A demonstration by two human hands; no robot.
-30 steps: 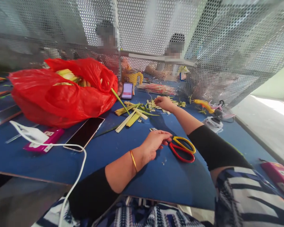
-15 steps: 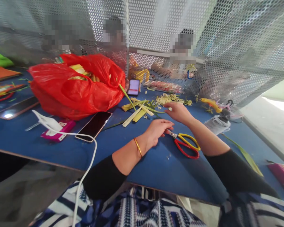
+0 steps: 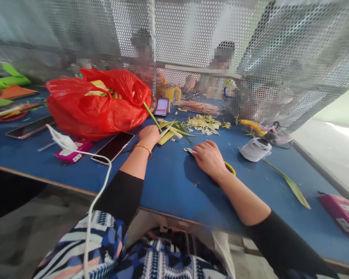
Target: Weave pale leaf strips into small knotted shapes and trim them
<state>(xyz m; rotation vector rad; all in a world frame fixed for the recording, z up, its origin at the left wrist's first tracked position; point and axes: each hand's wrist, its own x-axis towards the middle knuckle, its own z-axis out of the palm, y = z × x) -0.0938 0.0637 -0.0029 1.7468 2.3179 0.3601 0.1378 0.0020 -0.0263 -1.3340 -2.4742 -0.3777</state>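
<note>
My left hand, with a gold bangle at the wrist, is at the near-left end of a small pile of green and pale leaf strips. Its fingers curl down over the strip ends; the fingertips are hidden. My right hand is closed over a pair of scissors. Their metal blades stick out to the left past the fingers, and part of the yellow handle loop shows behind the hand. Beyond both hands lies a heap of chopped leaf bits.
A red plastic bag of leaf strips stands left, before a perforated metal screen with people behind it. Phones, a magenta pack and a white cable lie nearby. To the right are a small clear bag and a long leaf.
My left hand has moved left, away from the scissors' tips, to the leaf strips. My right hand has come back from near the chopped heap and closed over the scissors.
</note>
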